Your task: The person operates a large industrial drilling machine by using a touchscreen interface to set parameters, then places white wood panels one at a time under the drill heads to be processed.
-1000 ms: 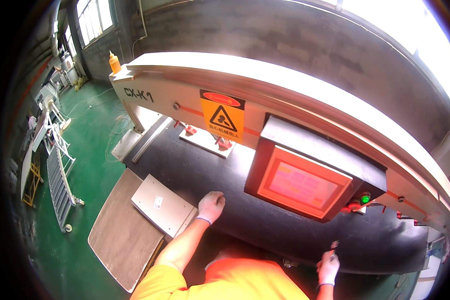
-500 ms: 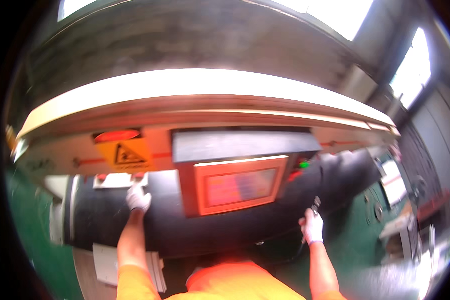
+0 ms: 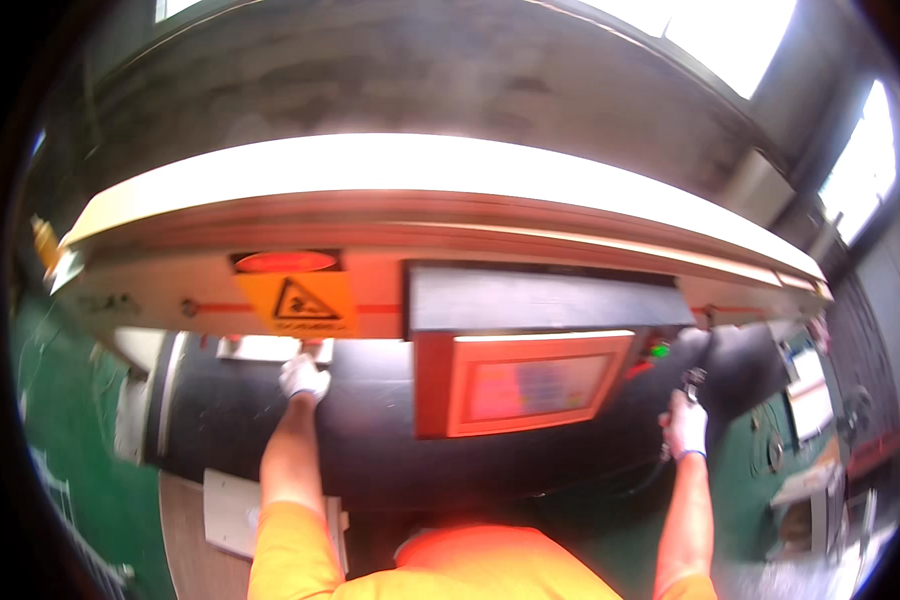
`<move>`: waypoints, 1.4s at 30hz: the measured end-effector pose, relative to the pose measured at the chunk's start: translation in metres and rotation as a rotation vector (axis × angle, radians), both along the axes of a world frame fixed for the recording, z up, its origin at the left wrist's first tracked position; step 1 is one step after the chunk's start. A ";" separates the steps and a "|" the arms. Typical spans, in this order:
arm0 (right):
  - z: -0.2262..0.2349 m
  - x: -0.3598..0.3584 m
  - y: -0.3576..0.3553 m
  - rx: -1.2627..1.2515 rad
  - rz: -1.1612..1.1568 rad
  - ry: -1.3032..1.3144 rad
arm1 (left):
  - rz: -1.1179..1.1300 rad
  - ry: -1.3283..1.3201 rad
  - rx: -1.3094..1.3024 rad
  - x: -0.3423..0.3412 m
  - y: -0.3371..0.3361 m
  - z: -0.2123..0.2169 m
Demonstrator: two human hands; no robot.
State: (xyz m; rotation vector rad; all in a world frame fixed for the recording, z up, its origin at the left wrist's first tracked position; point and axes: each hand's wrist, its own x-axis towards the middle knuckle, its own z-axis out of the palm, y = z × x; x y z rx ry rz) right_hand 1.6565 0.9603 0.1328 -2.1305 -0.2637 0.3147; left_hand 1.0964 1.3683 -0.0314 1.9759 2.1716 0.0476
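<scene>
My left hand (image 3: 304,378), in a white glove, reaches forward under the machine's front beam (image 3: 470,215). Its fingertips meet the right end of a white strip-like piece (image 3: 262,348) with small red parts along it. Blur hides how those fingers are bent. To the right of the control screen (image 3: 532,388), my gloved right hand (image 3: 686,425) is closed around a small hand tool with a metallic head (image 3: 694,380). A dark, hose-like line trails below that hand. The black work surface (image 3: 370,440) lies beneath both hands.
A yellow warning sign (image 3: 305,303) is on the beam. Pale boards (image 3: 232,515) lie at my lower left. A green light (image 3: 659,350) glows beside the screen housing. Green floor (image 3: 65,400) shows at the left, and a stand (image 3: 810,510) is at the right.
The whole view has shifted, so the machine and both hands appear farther right. My left hand stays at the white piece's right end. The right hand still grips the tool, a little higher.
</scene>
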 end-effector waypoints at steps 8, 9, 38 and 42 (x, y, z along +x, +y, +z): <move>0.003 -0.032 -0.044 -0.069 0.107 0.042 | -0.035 0.017 -0.029 -0.023 0.021 -0.061; -0.014 -0.040 -0.050 -0.153 0.141 0.110 | -0.054 0.017 -0.029 -0.023 0.020 -0.061; -0.131 -0.238 0.037 -0.722 1.055 0.203 | -0.670 0.034 0.046 -0.026 -0.144 -0.053; -0.149 -0.224 0.030 -0.661 0.977 0.154 | -0.593 0.157 0.219 -0.009 -0.155 -0.068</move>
